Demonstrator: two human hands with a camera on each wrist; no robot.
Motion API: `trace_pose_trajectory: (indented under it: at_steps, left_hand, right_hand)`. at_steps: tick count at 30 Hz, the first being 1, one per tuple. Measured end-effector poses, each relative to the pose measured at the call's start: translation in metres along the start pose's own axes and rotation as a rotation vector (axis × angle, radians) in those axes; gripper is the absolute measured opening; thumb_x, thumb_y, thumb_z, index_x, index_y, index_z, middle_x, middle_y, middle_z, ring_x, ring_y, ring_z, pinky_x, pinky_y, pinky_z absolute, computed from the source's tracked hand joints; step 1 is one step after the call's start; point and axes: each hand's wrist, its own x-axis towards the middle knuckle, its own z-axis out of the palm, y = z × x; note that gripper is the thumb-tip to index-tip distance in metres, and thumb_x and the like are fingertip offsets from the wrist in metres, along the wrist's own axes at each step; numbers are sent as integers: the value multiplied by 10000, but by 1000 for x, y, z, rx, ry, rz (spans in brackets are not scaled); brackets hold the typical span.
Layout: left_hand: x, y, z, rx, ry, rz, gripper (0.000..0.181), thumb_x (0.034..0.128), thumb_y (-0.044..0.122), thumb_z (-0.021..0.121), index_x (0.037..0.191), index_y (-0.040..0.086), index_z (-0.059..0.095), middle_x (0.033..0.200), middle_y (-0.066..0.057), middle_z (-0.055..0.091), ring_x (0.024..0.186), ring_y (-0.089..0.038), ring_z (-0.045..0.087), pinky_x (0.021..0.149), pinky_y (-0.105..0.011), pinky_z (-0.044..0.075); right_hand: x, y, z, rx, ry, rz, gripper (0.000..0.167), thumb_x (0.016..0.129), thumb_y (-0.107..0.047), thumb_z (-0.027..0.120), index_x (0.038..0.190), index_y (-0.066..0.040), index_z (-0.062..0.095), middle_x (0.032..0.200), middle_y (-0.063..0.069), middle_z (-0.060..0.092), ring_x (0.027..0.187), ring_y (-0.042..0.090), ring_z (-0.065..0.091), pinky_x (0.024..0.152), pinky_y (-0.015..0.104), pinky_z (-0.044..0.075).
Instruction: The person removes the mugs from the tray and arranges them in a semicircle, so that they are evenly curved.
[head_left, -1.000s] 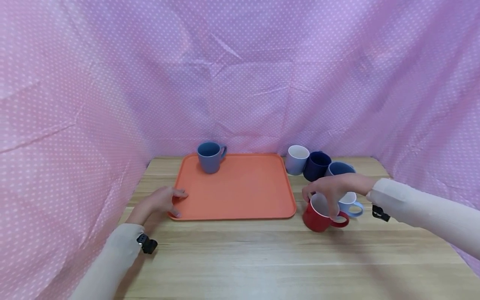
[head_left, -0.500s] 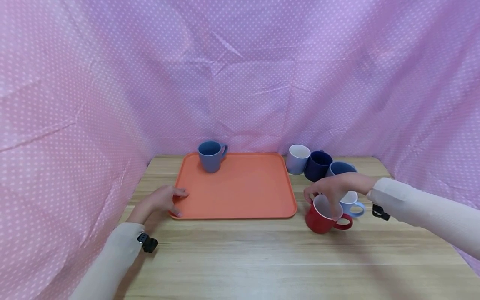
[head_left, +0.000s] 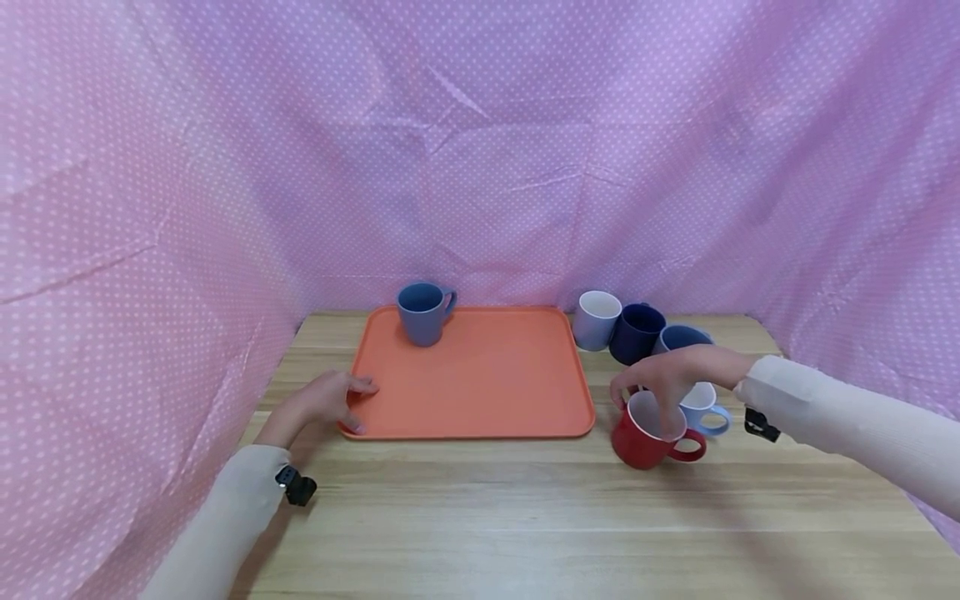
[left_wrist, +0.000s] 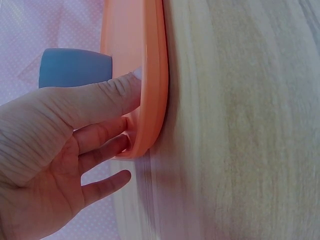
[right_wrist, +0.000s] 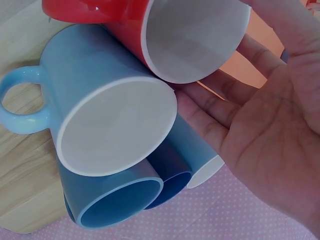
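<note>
At the right of the head view, my right hand [head_left: 664, 385] grips a red mug [head_left: 637, 447] with a white inside. Its fingers lie along the mug's far side and its thumb at the rim. A light blue mug [right_wrist: 100, 75] stands right beside the red one, partly hidden by that hand. My left hand [head_left: 327, 398] holds the near left corner of an orange tray [head_left: 480, 375], the thumb over the front rim [left_wrist: 154, 75] and fingers at the left edge. Towards the tray's back left stands a grey-blue mug [head_left: 422, 317], handle to the right.
Behind the right hand, a pale mug [head_left: 596, 322], a navy mug [head_left: 636, 335] and a blue mug [head_left: 681, 335] stand close together, right of the tray. All rest on a wooden table [head_left: 480, 517]. Pink dotted cloth [head_left: 495, 167] hangs around the back and sides.
The red mug and the right hand have shifted slightly right and towards me. The left hand stays at the tray corner.
</note>
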Motion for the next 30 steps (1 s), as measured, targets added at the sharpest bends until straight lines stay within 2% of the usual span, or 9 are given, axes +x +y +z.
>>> trace_pose_trajectory:
  at_steps: [6, 12, 19, 26, 30]
  left_hand:
    - [-1, 0, 1, 11, -2, -3, 670, 675, 166, 947, 1290, 50, 707, 1447, -241, 570, 1415, -477, 442, 1160, -585, 378]
    - [-2, 3, 0, -9, -3, -4, 671, 673, 136, 943, 1292, 40, 703, 1447, -247, 566, 1415, -480, 441, 1161, -590, 373]
    - [-3, 3, -1, -13, -3, -1, 662, 673, 126, 941, 1285, 35, 706, 1445, -251, 566, 1414, -477, 444, 1163, -583, 374]
    - [-2, 1, 2, 4, -6, 10, 663, 675, 162, 947, 1282, 43, 710, 1443, -244, 572, 1413, -471, 449, 1162, -579, 378]
    - [-3, 2, 3, 0, 3, 23, 661, 670, 144, 946, 1278, 33, 710, 1428, -251, 582, 1402, -470, 464, 1158, -577, 384]
  right_hand:
    - [3, -2, -3, -41, -10, 17, 644, 660, -157, 948, 1212, -263, 634, 1200, -17, 592, 1138, 223, 515, 859, 385, 590]
    - [13, -10, -14, -105, -21, -55, 582, 696, -117, 917, 1201, -208, 644, 1146, 50, 651, 991, 191, 587, 825, 324, 566]
    - [29, -25, -34, -145, 2, -93, 650, 705, -181, 934, 1285, -169, 641, 1200, 99, 656, 1077, 290, 614, 888, 402, 575]
    - [51, -47, -65, -171, 103, -209, 703, 700, -170, 932, 1317, -84, 605, 1185, 134, 667, 1054, 320, 641, 923, 392, 559]
    - [60, -64, -82, -157, 182, -241, 704, 740, -183, 911, 1355, -79, 584, 1264, 140, 641, 1137, 326, 617, 978, 419, 545]
